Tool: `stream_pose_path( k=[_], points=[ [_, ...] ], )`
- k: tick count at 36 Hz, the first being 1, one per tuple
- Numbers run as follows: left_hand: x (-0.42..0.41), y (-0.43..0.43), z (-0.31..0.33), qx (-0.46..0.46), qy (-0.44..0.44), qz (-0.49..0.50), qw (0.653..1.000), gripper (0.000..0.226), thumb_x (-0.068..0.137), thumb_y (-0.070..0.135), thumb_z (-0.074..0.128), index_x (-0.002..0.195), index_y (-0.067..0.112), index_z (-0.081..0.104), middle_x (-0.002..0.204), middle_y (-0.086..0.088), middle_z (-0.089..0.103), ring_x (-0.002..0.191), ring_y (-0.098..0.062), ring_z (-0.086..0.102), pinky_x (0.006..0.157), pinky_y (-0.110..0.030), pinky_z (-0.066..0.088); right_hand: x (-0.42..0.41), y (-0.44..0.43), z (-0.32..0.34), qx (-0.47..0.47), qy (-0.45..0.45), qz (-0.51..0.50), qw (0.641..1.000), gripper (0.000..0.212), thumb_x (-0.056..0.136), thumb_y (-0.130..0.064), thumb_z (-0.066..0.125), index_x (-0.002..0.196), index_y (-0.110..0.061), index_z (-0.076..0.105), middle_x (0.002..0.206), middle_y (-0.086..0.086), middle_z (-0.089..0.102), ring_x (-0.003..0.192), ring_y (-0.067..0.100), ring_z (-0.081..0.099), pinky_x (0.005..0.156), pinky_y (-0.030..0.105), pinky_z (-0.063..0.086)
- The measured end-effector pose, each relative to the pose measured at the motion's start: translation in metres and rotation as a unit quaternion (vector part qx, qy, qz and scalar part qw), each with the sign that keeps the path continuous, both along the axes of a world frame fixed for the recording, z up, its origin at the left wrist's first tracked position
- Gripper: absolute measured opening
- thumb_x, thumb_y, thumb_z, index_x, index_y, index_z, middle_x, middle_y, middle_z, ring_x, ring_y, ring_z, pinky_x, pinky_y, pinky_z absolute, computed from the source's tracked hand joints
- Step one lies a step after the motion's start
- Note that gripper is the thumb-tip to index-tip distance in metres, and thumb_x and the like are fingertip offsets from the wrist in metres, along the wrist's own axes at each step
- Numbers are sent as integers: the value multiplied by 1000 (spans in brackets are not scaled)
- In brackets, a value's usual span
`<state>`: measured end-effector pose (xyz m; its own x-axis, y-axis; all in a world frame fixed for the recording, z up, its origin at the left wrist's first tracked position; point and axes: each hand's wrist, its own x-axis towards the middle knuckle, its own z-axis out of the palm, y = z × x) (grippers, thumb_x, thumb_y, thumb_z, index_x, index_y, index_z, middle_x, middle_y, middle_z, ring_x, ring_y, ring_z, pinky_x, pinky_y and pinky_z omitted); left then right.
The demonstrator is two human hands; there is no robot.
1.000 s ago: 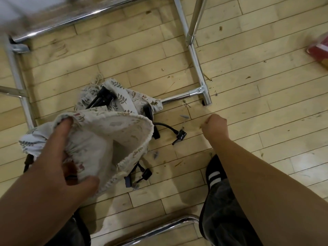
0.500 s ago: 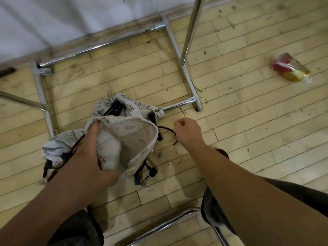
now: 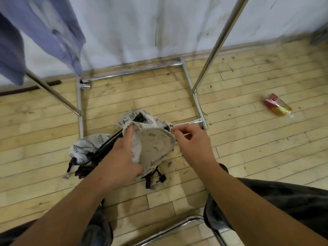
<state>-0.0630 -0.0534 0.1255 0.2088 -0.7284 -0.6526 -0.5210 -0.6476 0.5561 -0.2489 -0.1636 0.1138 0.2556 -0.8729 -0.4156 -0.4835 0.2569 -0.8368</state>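
A white cloth bag (image 3: 154,148) with a leaf print is held open above the wooden floor. My left hand (image 3: 122,157) grips its near-left rim, thumb under and fingers over the fabric. My right hand (image 3: 191,139) pinches the bag's far-right rim or its drawstring; which one is unclear. More of the same printed fabric (image 3: 87,146) lies on the floor beneath, tangled with black straps and buckles (image 3: 150,178) and a black rod-like part (image 3: 138,118).
A chrome clothes rack base (image 3: 195,102) frames the floor around the bag, with slanted poles (image 3: 218,43) rising from it. A blue garment (image 3: 40,32) hangs at upper left. A red and gold wrapper (image 3: 276,106) lies at right. A chrome chair tube (image 3: 177,226) is near my legs.
My right hand rose from the floor near a black buckle to the bag's far-right rim. The view tilted up, bringing the wall and the blue garment into sight. My left hand kept its hold.
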Motion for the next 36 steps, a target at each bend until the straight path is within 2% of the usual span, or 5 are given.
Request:
stream_pose_path(
  k=[11, 16, 21, 26, 36],
  points=[
    [11, 16, 15, -36, 13, 13, 999, 124, 84, 19, 78, 154, 53, -19, 135, -5, 53, 67, -10, 62, 47, -16, 44, 22, 31, 9, -84, 63, 152, 983, 24, 97, -24, 70, 117, -35, 74, 96, -17, 69, 79, 7, 62, 66, 14, 56],
    [30, 32, 12, -50, 8, 48, 998, 125, 83, 20, 78, 153, 55, -19, 157, -3, 38, 104, -17, 64, 81, -31, 58, 26, 26, 3, -77, 44, 84, 992, 15, 99, -20, 66, 103, -32, 75, 90, -10, 72, 65, 4, 65, 54, 19, 54],
    [44, 48, 10, -38, -23, 107, 993, 122, 85, 20, 77, 159, 42, -18, 147, -8, 45, 74, -11, 58, 54, -21, 41, 27, 21, -16, -45, 68, 49, 995, 18, 103, -17, 60, 105, -29, 72, 96, -10, 70, 54, 0, 54, 48, 14, 43],
    [53, 62, 9, -46, -43, 137, 989, 118, 87, 27, 77, 160, 40, -15, 155, -9, 38, 95, -11, 58, 78, -28, 48, 32, 21, -46, -21, 122, 86, 989, 19, 103, -14, 57, 113, -24, 70, 98, -12, 66, 42, -3, 49, 41, 11, 38],
    [69, 87, -4, -24, -46, 187, 981, 109, 89, 28, 72, 160, 41, -9, 141, -21, 50, 112, -36, 61, 77, -35, 51, 82, 5, -101, -15, 201, 225, 953, 26, 100, -31, 59, 125, -32, 63, 109, -8, 68, 73, 7, 62, 64, 30, 55]
  ],
)
